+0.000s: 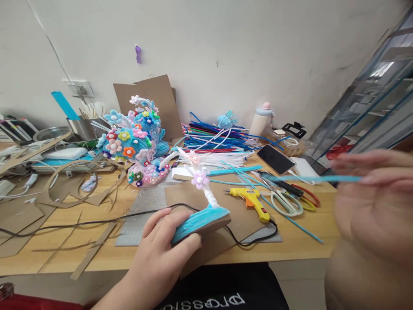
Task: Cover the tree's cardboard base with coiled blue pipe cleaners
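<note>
My left hand (167, 241) grips a cardboard piece (201, 221) whose top is covered in light blue fuzzy pipe cleaner. From its far end rises a white wrapped stem (210, 197) bearing a lilac flower (200, 180) and a pale pink one above. Raised at the right edge, my right hand (377, 202) is blurred. Its fingers close on a light blue pipe cleaner (335, 178), which points left across the view. Below and between the hands lies a yellow hot glue gun (250, 200) with a black cord.
Scissors (286, 201), pliers (308, 198) and a phone (276, 159) lie right of the glue gun. Behind are piled pipe cleaners (213, 140) and a white bottle (260, 120). A flower-covered blue craft (132, 137) stands back left. Cardboard scraps (93, 252) litter the left side.
</note>
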A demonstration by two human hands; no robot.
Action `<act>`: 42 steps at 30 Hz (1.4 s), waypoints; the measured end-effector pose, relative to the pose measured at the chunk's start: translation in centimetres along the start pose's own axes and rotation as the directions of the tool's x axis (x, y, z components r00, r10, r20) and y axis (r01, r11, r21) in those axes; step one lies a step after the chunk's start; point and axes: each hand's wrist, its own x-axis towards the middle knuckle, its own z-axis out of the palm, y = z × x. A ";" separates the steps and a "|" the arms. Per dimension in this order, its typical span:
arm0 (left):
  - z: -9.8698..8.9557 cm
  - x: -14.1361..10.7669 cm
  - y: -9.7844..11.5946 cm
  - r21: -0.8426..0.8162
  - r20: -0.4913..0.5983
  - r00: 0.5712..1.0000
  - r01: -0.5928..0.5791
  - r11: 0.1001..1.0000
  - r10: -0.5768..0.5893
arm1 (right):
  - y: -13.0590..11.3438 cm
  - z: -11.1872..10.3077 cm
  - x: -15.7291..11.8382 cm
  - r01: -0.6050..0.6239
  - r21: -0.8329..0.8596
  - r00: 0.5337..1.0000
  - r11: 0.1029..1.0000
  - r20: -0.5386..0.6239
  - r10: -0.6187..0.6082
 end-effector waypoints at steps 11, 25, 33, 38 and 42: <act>-0.1 -0.7 0.1 -0.120 -0.041 0.999 -0.004 0.993 -0.001 | 6.6 2.5 11.7 -0.031 -0.445 0.999 0.895 0.008 0.039; 0.6 -1.6 -0.1 -0.313 -0.080 0.985 0.120 0.942 -0.152 | 3.0 4.4 1.6 -0.553 -0.506 0.798 0.662 -0.093 0.595; 0.2 -1.9 -0.8 -0.187 -0.041 0.998 -0.054 0.981 0.047 | 4.1 6.5 -0.5 -0.609 -0.080 0.781 0.789 -0.230 0.580; 0.1 -1.9 -0.9 -0.174 -0.022 0.999 -0.047 0.984 0.043 | 3.5 5.4 -1.7 -0.472 0.344 0.770 0.812 -0.288 0.570; 0.3 -2.2 -0.9 -0.177 -0.031 0.996 -0.086 0.981 0.082 | 1.3 4.4 -2.2 -0.269 0.586 0.761 0.764 -0.357 0.541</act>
